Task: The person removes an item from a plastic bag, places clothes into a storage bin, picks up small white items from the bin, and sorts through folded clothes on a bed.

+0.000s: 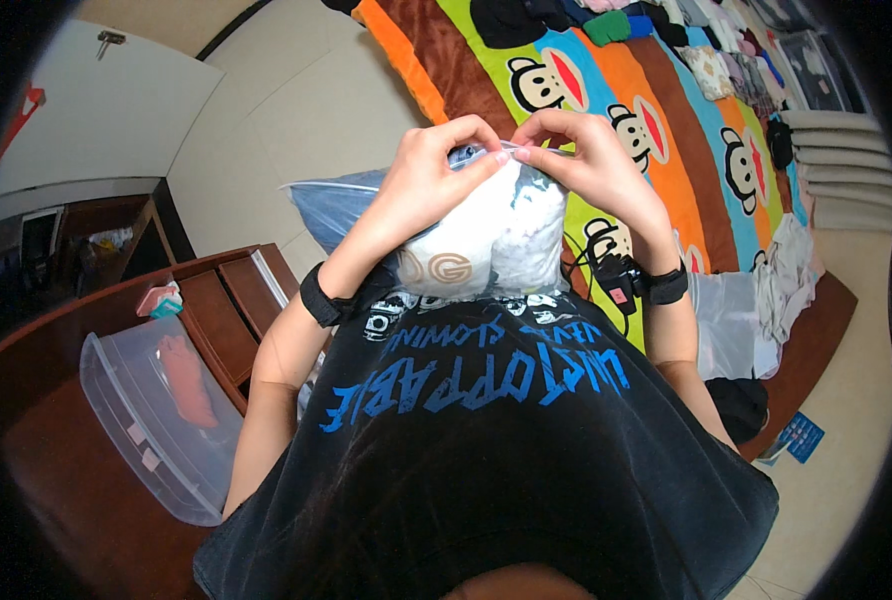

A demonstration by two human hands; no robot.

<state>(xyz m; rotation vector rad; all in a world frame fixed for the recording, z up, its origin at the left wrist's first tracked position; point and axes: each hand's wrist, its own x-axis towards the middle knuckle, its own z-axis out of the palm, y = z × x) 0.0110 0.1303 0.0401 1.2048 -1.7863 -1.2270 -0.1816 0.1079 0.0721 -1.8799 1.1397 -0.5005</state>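
Note:
A clear zip bag (446,245) stuffed with white and dark folded cloth rests against my front. My left hand (446,165) pinches the bag's zip edge from the left, thumb and forefinger together. Close beside it, my right hand (591,160) pinches the same edge from the right. The two thumbs almost touch at the middle of the opening. A second bag of dark blue cloth (331,210) shows to the left, partly behind my left forearm; whether it is separate cannot be made out.
A striped cartoon blanket (606,90) covers the bed at right, with clothes piled at its far end. A clear plastic bin (166,420) holding a pink item stands on brown wooden furniture (56,420) at left. A black cable with a small box (616,290) lies near my right wrist.

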